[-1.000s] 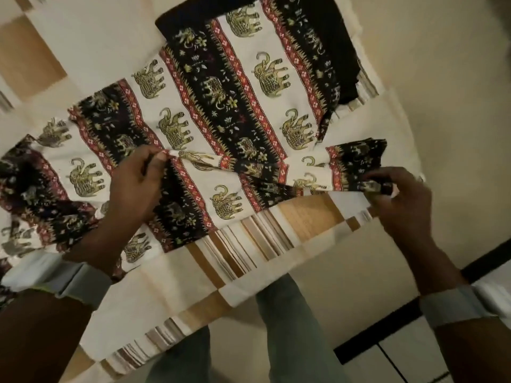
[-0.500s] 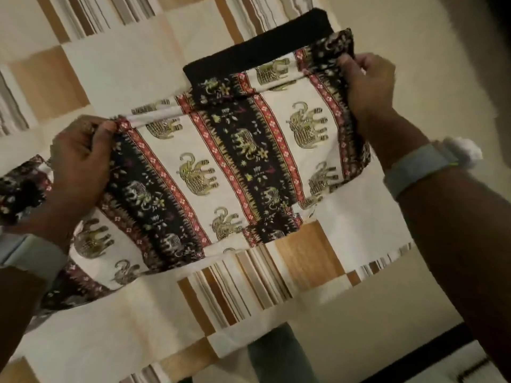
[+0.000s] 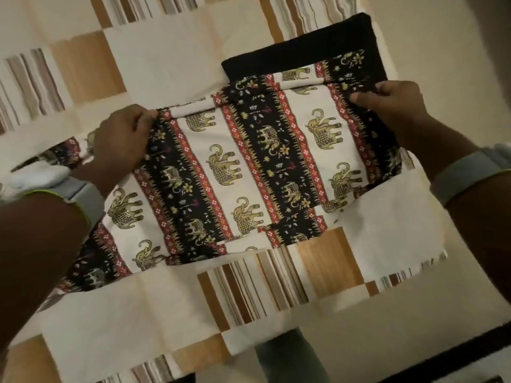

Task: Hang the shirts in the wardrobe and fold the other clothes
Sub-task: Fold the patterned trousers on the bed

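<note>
Where the patchwork bedspread [image 3: 171, 67] drops off at its near edge, pale floor shows at the bottom and right, and a leg in blue-grey trousers [image 3: 287, 357] stands just below that edge. Broad bare cloth lies beyond and to the left of the garment, with a narrower strip on the near side. Cream, tan and striped squares make up the bedspread, its surface flat with light creasing. Elephant-print trousers [image 3: 249, 172] lie folded across it as a rough slanted rectangle of thin woven cloth, banded in black, cream and red with gold elephants and small flowers; a plain black waistband [image 3: 304, 48] runs along the far side. More of the same print trails out to the lower left, under the left forearm. At the fold's far left corner the left hand [image 3: 121, 139] pinches the doubled edge between curled fingers and thumb. At the far right corner, just below the waistband, the right hand [image 3: 392, 103] grips the cloth likewise. Grey bands [image 3: 467, 175] circle both wrists.
</note>
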Motion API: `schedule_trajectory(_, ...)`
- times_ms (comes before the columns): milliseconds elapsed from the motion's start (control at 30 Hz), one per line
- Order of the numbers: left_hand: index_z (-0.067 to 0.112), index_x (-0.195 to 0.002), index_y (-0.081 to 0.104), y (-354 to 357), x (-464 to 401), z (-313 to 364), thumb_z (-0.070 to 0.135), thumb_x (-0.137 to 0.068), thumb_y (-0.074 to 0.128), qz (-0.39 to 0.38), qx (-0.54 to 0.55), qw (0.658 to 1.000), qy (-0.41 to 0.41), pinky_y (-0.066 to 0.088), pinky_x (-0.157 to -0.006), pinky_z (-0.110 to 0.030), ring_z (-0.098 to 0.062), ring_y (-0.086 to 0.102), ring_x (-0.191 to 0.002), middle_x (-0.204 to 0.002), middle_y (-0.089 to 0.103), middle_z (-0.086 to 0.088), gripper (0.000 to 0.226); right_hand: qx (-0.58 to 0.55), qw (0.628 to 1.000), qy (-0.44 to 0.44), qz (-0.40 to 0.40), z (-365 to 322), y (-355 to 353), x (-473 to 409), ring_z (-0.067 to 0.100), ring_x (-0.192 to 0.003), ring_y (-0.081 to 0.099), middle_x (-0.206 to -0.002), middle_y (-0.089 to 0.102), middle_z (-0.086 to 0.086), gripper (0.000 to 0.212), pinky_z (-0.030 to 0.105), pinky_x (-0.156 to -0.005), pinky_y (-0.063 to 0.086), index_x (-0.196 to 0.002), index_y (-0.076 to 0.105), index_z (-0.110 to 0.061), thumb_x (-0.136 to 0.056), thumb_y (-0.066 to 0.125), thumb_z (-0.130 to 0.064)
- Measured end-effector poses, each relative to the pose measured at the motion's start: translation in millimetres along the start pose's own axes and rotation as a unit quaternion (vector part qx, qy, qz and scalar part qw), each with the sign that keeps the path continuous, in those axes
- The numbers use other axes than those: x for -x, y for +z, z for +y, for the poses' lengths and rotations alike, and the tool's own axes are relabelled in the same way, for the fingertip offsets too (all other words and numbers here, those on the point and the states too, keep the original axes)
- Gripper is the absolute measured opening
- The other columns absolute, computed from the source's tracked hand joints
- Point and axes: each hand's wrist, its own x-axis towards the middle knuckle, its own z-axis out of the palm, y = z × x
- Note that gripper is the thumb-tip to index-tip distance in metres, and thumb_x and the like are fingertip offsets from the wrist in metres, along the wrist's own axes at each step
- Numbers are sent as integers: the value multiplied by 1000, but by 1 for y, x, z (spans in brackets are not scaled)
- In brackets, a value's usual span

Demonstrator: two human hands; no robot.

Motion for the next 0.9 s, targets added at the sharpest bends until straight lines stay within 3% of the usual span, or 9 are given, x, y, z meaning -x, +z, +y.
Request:
schedule_trajectory(67, 20, -105, 66, -1, 1, 3, 59, -106, 37, -10, 9, 1000, -5, 40, -80, -40, -33, 62, -97, -99, 66, -5, 48, 42, 998, 0, 45, 2, 4, -1, 7, -83, 70, -102, 71, -2, 34, 21, -72, 58, -113, 72, -12, -89, 79, -36)
schedule_trajectory(133, 25, -108, 65, -5, 6, 2, 65, -102, 42, -30, 55, 998, -3, 42, -82, -38, -29, 64, -102, -103, 66, 2, 46, 98, 984, -5, 152, -3, 13, 2, 15, -104, 67, -114, 67, -2, 37, 37, -92, 57, -124, 66, -19, -92, 69, -38)
schedule_trajectory(233, 35, -120, 60, -21, 20, -11, 69, -89, 65, -77, 121, 990, -3, 50, -89, -37, -18, 66, -105, -114, 69, 9, 46, 131, 950, -146, 242, -28, 49, 27, 19, -116, 56, -127, 58, 4, 38, 40, -101, 48, -127, 57, -23, -91, 54, -37)
schedule_trajectory(333, 39, -130, 53, -37, 42, -35, 64, -86, 72, -95, 56, 994, 29, 54, -93, -41, -20, 67, -103, -118, 69, 3, 54, 109, 924, -341, 131, -78, 125, 85, 14, -117, 52, -125, 59, 5, 29, 27, -102, 43, -122, 62, -17, -97, 55, -28)
schedule_trajectory(500, 39, -131, 52, -74, 84, -110, 60, -90, 69, -123, -6, 992, 21, 54, -73, -39, -16, 65, -81, -94, 67, 8, 49, 168, 825, -529, -108, -131, 286, 158, 29, -121, 58, -126, 67, 7, 30, 44, -104, 43, -125, 67, -15, -97, 59, -24)
schedule_trajectory(633, 32, -124, 62, -112, 106, -176, 58, -96, 62, -139, -93, 985, 37, 45, -64, -31, -18, 66, -82, -93, 71, 8, 38, 224, 808, -508, -198, -166, 358, 179, 29, -122, 57, -128, 68, 5, 38, 49, -107, 44, -132, 64, -22, -97, 59, -35)
schedule_trajectory(767, 36, -120, 61, -143, 131, -236, 68, -91, 59, -164, -144, 973, 73, 53, -75, -37, -22, 67, -94, -105, 70, 6, 43, 392, 730, -511, -228, -194, 383, 184, 24, -110, 59, -111, 66, 1, 48, 48, -108, 40, -121, 66, -32, -87, 64, -66)
schedule_trajectory(800, 34, -125, 60, -146, 136, -248, 68, -90, 60, -166, -150, 972, 76, 53, -78, -38, -24, 67, -101, -113, 69, 4, 48, 401, 731, -497, -241, -200, 381, 185, 22, -104, 62, -104, 67, -1, 51, 46, -107, 41, -117, 66, -32, -84, 65, -70)
schedule_trajectory(900, 29, -132, 61, -151, 145, -274, 65, -92, 60, -157, -179, 967, 88, 51, -82, -39, -29, 66, -109, -122, 70, -2, 54, 446, 720, -452, -280, -211, 369, 179, 10, -75, 58, -77, 61, -11, 57, 31, -83, 43, -103, 61, -29, -77, 67, -79)
